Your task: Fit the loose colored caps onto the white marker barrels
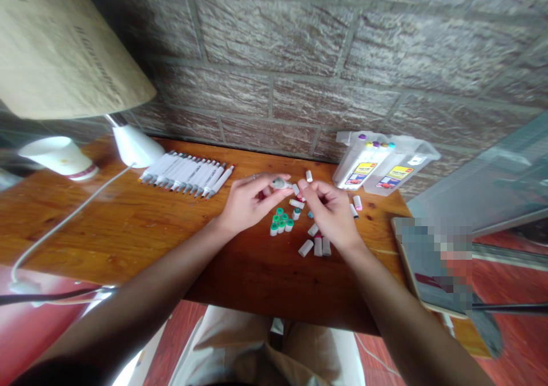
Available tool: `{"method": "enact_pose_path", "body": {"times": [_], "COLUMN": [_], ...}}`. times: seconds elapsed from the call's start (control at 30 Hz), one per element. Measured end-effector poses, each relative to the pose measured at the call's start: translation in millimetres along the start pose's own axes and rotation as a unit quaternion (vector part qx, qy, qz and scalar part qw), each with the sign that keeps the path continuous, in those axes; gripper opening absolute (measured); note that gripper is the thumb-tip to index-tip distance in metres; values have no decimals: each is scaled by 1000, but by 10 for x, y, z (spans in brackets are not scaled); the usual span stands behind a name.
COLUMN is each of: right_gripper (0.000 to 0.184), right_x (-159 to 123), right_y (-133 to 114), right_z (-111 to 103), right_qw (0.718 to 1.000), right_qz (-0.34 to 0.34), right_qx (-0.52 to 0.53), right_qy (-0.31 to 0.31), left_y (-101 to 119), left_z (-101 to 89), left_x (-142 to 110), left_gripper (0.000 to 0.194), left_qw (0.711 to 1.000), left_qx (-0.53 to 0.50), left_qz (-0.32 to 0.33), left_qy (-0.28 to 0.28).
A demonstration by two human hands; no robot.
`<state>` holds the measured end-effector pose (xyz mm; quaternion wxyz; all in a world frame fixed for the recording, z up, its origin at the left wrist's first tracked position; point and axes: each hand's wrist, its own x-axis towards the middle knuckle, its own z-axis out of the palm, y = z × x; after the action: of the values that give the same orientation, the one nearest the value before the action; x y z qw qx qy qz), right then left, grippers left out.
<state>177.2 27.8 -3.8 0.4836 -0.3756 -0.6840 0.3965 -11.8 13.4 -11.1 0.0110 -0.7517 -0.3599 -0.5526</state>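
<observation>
My left hand (246, 203) is closed around a marker (280, 184) with a grey end, its tip pointing right. Facing it, my right hand (331, 212) pinches a small white marker cap (295, 189) close to the marker's tip. Under and between the hands lie loose caps: a group of green-topped caps (281, 224), a teal-topped cap (296, 213) and a yellow-banded cap (297, 204). More white caps (318, 246) rest just below my right hand, which partly hides some of them.
A row of uncapped markers (188, 173) lies on the wooden table (171, 226) at left, near a lamp (132, 143) and a paper cup (62, 157). Clear plastic marker cases (387, 169), one holding several markers, stand back right. A tablet-like device (428, 266) lies at the right edge.
</observation>
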Motion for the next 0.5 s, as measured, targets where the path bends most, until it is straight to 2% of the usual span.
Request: {"method": "enact_pose_path", "body": {"times": [0.1,0.17,0.3,0.37,0.5], "right_gripper": [32,24,29,29,25], "right_x": [6,-11,-61,-73,-65], "right_y": [-11,-16,-13,-5,11], "right_z": [-12,-13,-1,10,21], "right_qw": [999,998,993,988,987], "right_qz": [-24,-43,-114,-148,-149], "right_qx": [21,26,-24,-47,-62], "right_qy": [29,24,-18,-23,-23], "left_y": [4,-2,-24,-32,-34], "left_z": [0,1,-7,-12,-12], "left_x": [9,1,-17,-18,-9], "left_gripper": [19,20,15,21,27], "left_qw": [1000,1000,999,999,999], "left_qx": [3,5,11,10,21], "left_qz": [4,8,10,13,14], "left_qy": [-2,-14,-38,-44,-33]}}
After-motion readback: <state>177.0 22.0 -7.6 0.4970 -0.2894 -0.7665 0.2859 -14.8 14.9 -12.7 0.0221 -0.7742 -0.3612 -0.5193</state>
